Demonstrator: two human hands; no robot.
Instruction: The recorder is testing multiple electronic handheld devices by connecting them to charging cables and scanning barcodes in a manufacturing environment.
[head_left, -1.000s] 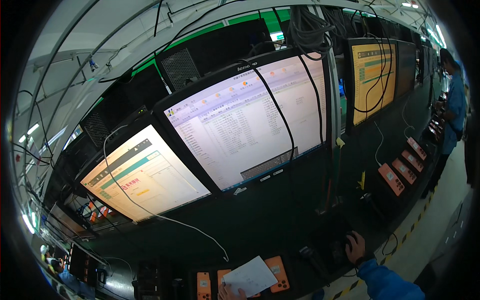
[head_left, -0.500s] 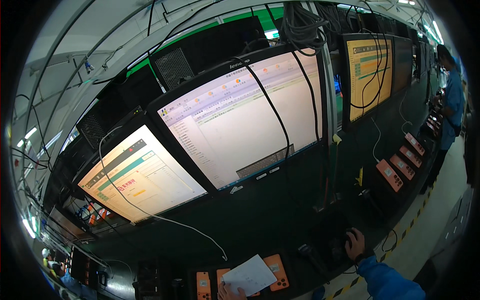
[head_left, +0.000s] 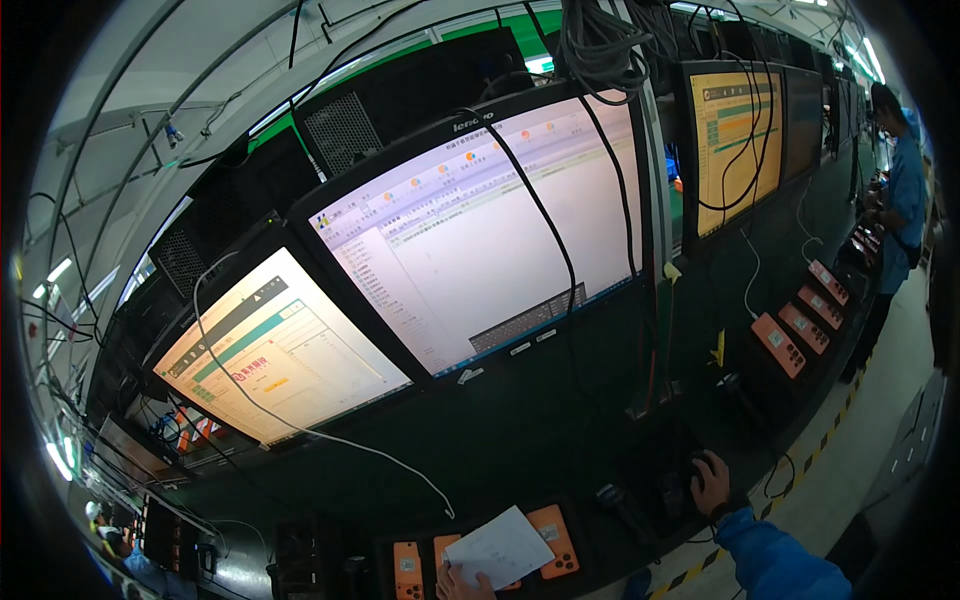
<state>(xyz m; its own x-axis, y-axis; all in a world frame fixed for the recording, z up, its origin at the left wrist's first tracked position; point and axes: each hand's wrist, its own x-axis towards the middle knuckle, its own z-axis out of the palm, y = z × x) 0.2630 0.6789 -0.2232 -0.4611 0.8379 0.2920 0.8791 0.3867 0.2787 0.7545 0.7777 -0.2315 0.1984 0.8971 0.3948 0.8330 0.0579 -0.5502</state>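
Note:
My left hand grips a white sheet of paper by its lower left edge, with fingers partly cut off by the frame. Beneath the sheet lie orange phones, mostly covered. One orange phone shows at its right, back side up, and another orange phone lies to its left. Farther right, my right hand curls over a black computer mouse, largely hidden by the fingers and the dark surface. A black handheld scanner lies between the paper and the right hand.
Two lit monitors, a left monitor and a larger monitor, stand beyond the hands. A white cable hangs across the left one. More orange phones lie at the right, near a standing co-worker. A dark scanner lies closer in.
The view has shifted very slightly. Both hands, the paper and the phones keep their places.

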